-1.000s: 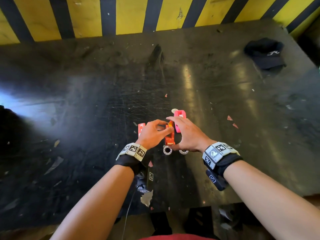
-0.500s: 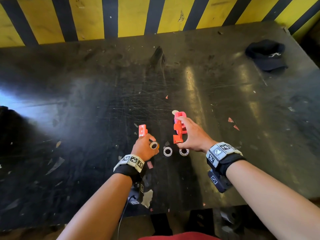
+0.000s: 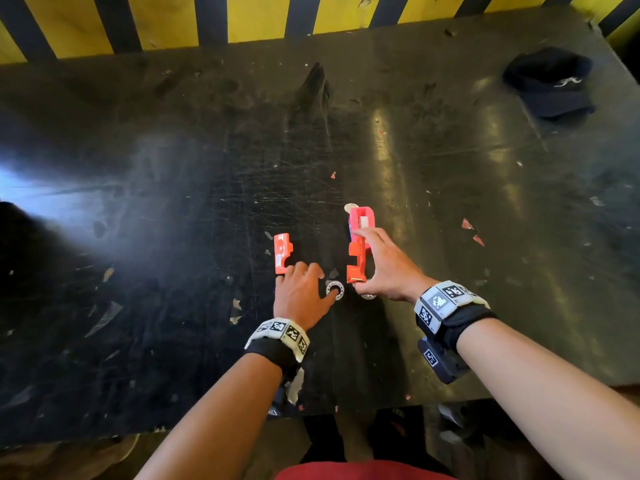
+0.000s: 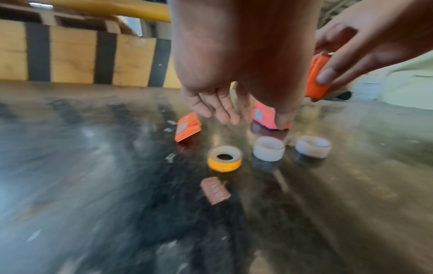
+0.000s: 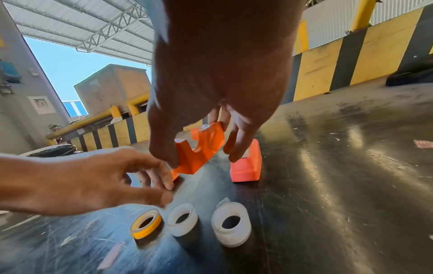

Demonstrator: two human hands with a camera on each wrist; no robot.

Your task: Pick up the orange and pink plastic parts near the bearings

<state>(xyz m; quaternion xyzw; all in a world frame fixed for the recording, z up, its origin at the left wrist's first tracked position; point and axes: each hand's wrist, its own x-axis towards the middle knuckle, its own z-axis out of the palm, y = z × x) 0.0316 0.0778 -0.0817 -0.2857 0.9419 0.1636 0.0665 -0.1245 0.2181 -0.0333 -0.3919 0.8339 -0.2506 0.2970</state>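
My right hand (image 3: 362, 259) pinches an orange notched plastic piece (image 3: 356, 268) between thumb and fingers, held just above the table (image 3: 138, 237). Behind it a pink block (image 3: 363, 216) stands on the table. My left hand (image 3: 301, 289) hovers low with relaxed fingers and holds nothing. Its fingers are close to a second orange piece (image 3: 282, 252) lying flat. In the right wrist view a yellow ring (image 5: 146, 225) and two white rings (image 5: 181, 219) (image 5: 232, 223) sit in a row below both hands. From the head view the left hand hides the yellow ring.
A black cap (image 3: 550, 84) lies at the far right of the scratched dark table. A yellow-and-black striped barrier (image 3: 242, 19) runs along the far edge. Pink paper scraps (image 3: 471, 230) and a small label (image 4: 215, 192) lie about. The table's near edge (image 3: 346, 410) is close to my body.
Both hands were together on the orange piece. The left hand then pulled away with the yellow ring, set it beside the white rings and let go. The right hand keeps the orange piece.
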